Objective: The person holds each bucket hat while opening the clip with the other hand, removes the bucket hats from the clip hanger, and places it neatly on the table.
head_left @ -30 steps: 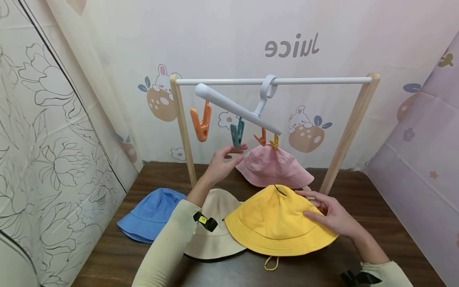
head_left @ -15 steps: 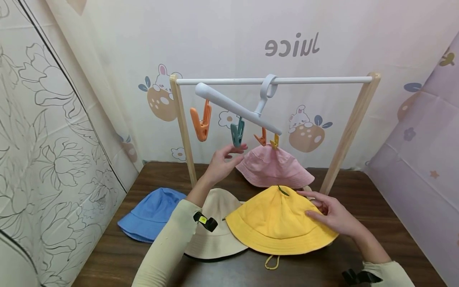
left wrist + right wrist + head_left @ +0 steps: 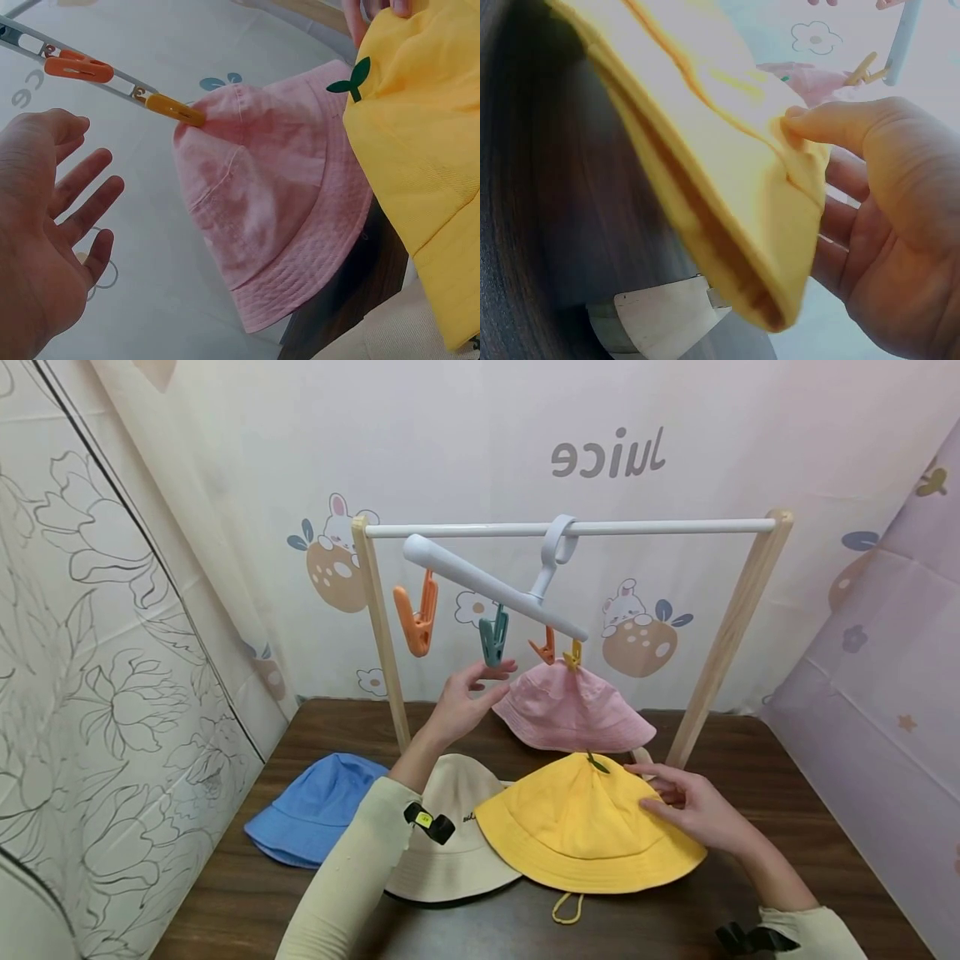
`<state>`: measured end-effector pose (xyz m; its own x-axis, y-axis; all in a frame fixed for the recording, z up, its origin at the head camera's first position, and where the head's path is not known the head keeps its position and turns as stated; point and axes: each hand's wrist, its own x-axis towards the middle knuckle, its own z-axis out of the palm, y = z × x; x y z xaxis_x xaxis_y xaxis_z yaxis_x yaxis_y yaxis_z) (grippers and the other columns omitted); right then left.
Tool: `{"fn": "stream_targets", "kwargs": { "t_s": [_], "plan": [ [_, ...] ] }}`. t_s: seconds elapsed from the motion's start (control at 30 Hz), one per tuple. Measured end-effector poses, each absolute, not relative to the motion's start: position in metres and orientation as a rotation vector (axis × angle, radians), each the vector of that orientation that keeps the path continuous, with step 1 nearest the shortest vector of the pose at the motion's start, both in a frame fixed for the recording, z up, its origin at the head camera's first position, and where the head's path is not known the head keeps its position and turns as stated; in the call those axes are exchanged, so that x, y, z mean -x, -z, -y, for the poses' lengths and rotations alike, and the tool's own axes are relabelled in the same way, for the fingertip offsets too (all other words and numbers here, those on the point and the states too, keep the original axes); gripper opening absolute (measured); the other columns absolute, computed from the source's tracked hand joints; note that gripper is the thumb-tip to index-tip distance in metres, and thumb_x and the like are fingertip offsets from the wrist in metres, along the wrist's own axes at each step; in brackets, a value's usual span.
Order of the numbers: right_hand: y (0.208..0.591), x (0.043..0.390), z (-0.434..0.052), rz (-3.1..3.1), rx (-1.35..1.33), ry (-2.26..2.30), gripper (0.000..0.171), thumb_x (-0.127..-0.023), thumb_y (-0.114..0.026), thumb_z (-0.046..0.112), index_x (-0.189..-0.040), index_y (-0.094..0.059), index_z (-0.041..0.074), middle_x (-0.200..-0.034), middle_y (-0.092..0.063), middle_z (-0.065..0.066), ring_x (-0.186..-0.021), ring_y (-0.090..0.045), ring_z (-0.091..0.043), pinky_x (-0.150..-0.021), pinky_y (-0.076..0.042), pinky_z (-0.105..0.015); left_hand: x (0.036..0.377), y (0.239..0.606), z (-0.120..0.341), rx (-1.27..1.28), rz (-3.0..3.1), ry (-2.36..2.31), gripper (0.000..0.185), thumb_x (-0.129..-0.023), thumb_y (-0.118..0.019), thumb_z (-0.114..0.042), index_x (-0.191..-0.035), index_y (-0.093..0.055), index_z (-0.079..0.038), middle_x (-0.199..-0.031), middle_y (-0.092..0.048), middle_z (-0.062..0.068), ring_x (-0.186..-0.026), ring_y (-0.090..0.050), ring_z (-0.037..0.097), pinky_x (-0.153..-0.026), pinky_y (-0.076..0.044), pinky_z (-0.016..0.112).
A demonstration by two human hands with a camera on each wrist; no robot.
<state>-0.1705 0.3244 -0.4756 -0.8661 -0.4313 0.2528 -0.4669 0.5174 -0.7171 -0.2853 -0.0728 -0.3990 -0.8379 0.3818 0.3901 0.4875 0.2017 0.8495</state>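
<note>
While our right hand (image 3: 693, 814) pinches the brim of the yellow hat (image 3: 588, 827), thumb on top and fingers underneath as the right wrist view shows, the hat lies on the near part of the dark wooden table (image 3: 795, 827), with its cord loop (image 3: 567, 908) trailing toward us. A small green leaf tag (image 3: 597, 764) sits at its crown. Just to its left, the beige hat (image 3: 450, 852) lies partly under the yellow brim, and the blue hat (image 3: 315, 810) rests beside it, further left.

Behind these, our left hand (image 3: 468, 702) is raised with the fingers spread and relaxed, holding nothing; its fingertips reach up just under the teal clip (image 3: 493, 639). We cannot tell whether they touch it. Right beside that hand, the pink hat (image 3: 573, 714) hangs from the yellow clip (image 3: 573, 656), which grips its crown; an orange clip (image 3: 545, 647) next to it holds nothing, and a larger orange clip (image 3: 416, 614) hangs empty at the far left end.

All four clips dangle from the white hanger (image 3: 487, 587), which tilts down to the right and hooks over the white rail (image 3: 660, 527) of the wooden rack (image 3: 731, 635). Behind the rack hangs a curtain (image 3: 480, 435) printed with rabbits.
</note>
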Motion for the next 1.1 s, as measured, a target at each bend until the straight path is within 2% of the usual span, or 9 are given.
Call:
{"fn": "stream_targets", "kwargs": {
  "t_s": [0.27, 0.63, 0.93, 1.1],
  "plan": [
    [0.475, 0.171, -0.3241, 2.76, -0.66, -1.159, 0.037, -0.104, -0.079, 0.005, -0.14, -0.075, 0.003, -0.124, -0.083, -0.018, -0.101, -0.069, 0.012, -0.079, -0.061, -0.019, 0.2853, 0.3988, 0.0724, 0.864, 2.362, 1.721, 0.044, -0.112, -0.068, -0.016, -0.155, -0.065, -0.007, -0.154, -0.072, 0.017, -0.146, -0.066, 0.037, -0.123, -0.047, 0.063],
    [0.4745, 0.1705, -0.3235, 2.852, -0.55, -1.101, 0.033, -0.104, -0.079, 0.01, -0.137, -0.078, 0.004, -0.127, -0.084, -0.018, -0.101, -0.07, 0.012, -0.081, -0.062, -0.019, 0.284, 0.3941, 0.0728, 0.859, 2.346, 1.722, 0.043, -0.112, -0.067, -0.015, -0.154, -0.065, -0.005, -0.154, -0.072, 0.018, -0.146, -0.065, 0.038, -0.125, -0.044, 0.066],
    [0.4698, 0.1727, -0.3272, 2.858, -0.519, -1.096, 0.031, -0.105, -0.079, 0.01, -0.135, -0.078, 0.001, -0.133, -0.082, -0.022, -0.109, -0.076, 0.004, -0.084, -0.061, -0.016, 0.2845, 0.3936, 0.0734, 0.855, 2.355, 1.715, 0.044, -0.112, -0.067, -0.015, -0.155, -0.064, -0.005, -0.155, -0.071, 0.019, -0.147, -0.065, 0.039, -0.124, -0.045, 0.065],
    [0.4665, 0.1721, -0.3276, 2.865, -0.499, -1.086, 0.033, -0.106, -0.079, 0.013, -0.136, -0.077, -0.001, -0.132, -0.082, -0.021, -0.109, -0.073, 0.009, -0.084, -0.061, -0.015, 0.2843, 0.3929, 0.0735, 0.866, 2.347, 1.721, 0.044, -0.112, -0.067, -0.015, -0.154, -0.064, -0.004, -0.155, -0.071, 0.02, -0.147, -0.064, 0.04, -0.125, -0.044, 0.066]
  ]
}}
